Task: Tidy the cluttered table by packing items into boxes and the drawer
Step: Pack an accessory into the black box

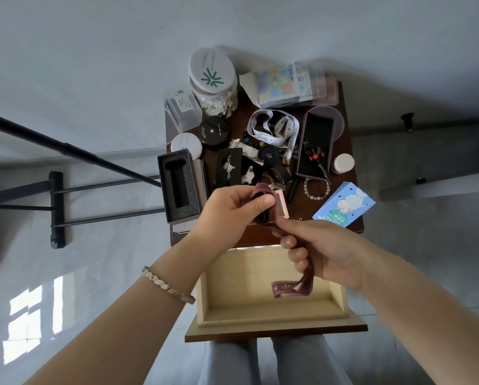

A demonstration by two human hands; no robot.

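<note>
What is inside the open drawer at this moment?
Only bare pale wood shows inside the drawer; no packed items are visible. The loose end of the maroon strap dangles over it from the right hand, and together they hide the drawer's far right corner.

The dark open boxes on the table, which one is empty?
The left box: its foam slot holds nothing, while the right box has a red-flowered ornament inside.

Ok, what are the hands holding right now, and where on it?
Both hold one maroon strap: the left hand pinches its coiled upper end, the right hand grips its middle; the loose tail hangs over the open drawer.
</note>
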